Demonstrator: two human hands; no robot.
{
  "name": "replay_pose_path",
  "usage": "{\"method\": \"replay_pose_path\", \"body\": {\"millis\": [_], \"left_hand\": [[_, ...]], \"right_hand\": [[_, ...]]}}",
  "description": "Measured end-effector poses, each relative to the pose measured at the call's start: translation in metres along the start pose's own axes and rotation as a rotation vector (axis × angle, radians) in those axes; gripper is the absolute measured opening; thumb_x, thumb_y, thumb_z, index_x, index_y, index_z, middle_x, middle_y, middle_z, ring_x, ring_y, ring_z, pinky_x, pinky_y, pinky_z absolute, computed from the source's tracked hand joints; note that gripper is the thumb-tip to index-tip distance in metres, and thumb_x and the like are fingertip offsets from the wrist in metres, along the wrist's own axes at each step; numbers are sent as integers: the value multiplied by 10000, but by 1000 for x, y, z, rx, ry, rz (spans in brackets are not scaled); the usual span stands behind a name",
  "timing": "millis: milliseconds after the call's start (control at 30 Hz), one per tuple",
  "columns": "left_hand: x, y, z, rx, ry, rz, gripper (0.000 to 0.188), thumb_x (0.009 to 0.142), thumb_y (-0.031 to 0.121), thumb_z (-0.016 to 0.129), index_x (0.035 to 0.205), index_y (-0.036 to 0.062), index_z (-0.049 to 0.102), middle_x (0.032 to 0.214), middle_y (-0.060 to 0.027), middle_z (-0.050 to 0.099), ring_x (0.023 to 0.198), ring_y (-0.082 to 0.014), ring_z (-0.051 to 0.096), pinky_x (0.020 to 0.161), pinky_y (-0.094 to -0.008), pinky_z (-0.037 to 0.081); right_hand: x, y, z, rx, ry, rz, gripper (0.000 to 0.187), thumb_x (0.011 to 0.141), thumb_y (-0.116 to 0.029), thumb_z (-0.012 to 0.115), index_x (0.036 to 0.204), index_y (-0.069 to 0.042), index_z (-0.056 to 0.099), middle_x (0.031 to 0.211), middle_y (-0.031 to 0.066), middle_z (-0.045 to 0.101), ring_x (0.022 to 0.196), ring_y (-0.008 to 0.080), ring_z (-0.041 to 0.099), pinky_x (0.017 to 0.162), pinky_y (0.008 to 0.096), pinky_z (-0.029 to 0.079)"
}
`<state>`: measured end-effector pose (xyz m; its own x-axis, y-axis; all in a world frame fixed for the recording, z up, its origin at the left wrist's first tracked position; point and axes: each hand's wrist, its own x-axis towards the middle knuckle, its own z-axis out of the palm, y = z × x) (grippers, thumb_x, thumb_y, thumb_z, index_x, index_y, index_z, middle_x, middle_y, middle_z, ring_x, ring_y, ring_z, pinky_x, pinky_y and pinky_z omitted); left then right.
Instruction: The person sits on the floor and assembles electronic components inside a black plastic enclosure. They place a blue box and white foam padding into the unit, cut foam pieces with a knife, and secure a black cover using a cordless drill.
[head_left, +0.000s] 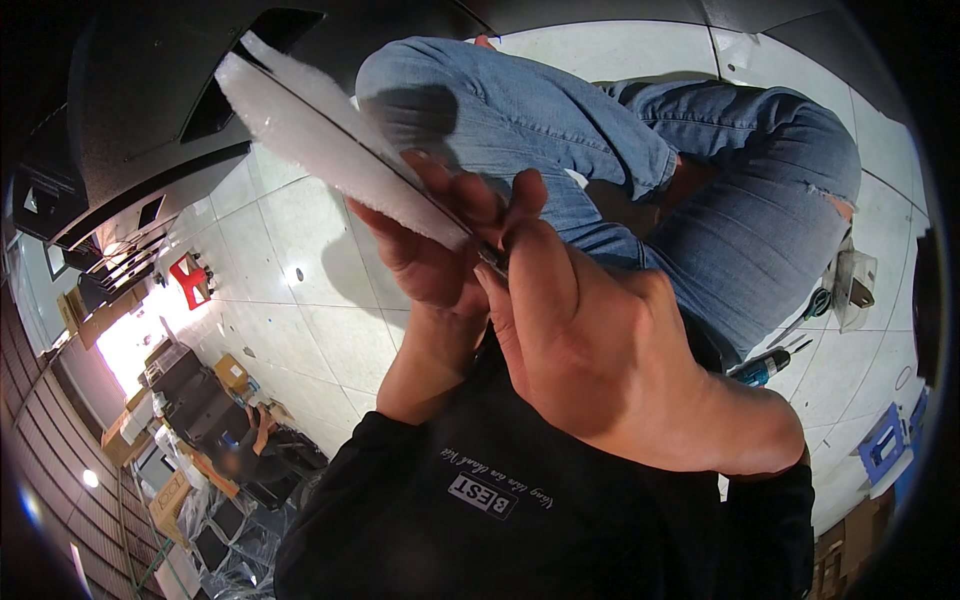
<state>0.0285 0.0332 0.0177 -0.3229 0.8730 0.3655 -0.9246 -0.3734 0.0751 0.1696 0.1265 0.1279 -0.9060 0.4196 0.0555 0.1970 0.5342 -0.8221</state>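
A long white foam-like strip [320, 135] on a thin dark-edged panel runs from the upper left down to the middle. My left hand [430, 255] grips it from below, fingers wrapped around its near end. My right hand [600, 350] is right against it, thumb and fingers pinched on the strip's near tip, where something small and dark shows that I cannot make out. Both hands are in front of my bent knees in blue jeans [620, 140]. Black sleeves cover my forearms.
A big black housing [150, 110] hangs at the upper left over a white tiled floor [290, 310]. To the right lie a teal power drill [765, 368], a teal-handled tool [815, 305], a clear plastic bag [855, 285] and a blue box [885, 445]. Another person [250, 440] sits among cardboard boxes at the lower left.
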Motion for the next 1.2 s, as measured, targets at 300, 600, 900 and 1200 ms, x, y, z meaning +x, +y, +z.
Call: {"method": "replay_pose_path", "body": {"millis": [300,600,900,1200], "left_hand": [[11,1,10,-1,88,-13,664,1032,581,394,1510,124,460,1505,-15,545,1429,-181,477,1296,-501,67],[22,0,37,-64,343,-15,401,934,300,710,1287,121,642,1282,4,700,1248,-119,618,1266,-338,210],[23,-4,25,105,94,-30,439,993,370,599,1370,146,595,1375,27,651,1397,-149,460,1292,-432,78],[33,-13,27,229,57,-5,417,1030,374,554,1392,171,600,1408,57,644,1509,-167,332,1315,-492,-19]], "right_hand": [[-2,2,2,47,-9,19,226,967,-97,673,1032,67,531,701,171,639,561,315,689,490,391,546],[-3,4,4,74,30,3,237,973,-91,666,1063,85,537,681,179,630,544,319,680,485,392,536],[9,-2,5,99,199,-89,347,953,-79,683,1162,150,528,733,226,659,591,336,705,515,384,560],[-3,2,8,49,45,-24,378,939,-73,691,1181,167,527,737,223,662,599,331,711,524,388,571]]}}
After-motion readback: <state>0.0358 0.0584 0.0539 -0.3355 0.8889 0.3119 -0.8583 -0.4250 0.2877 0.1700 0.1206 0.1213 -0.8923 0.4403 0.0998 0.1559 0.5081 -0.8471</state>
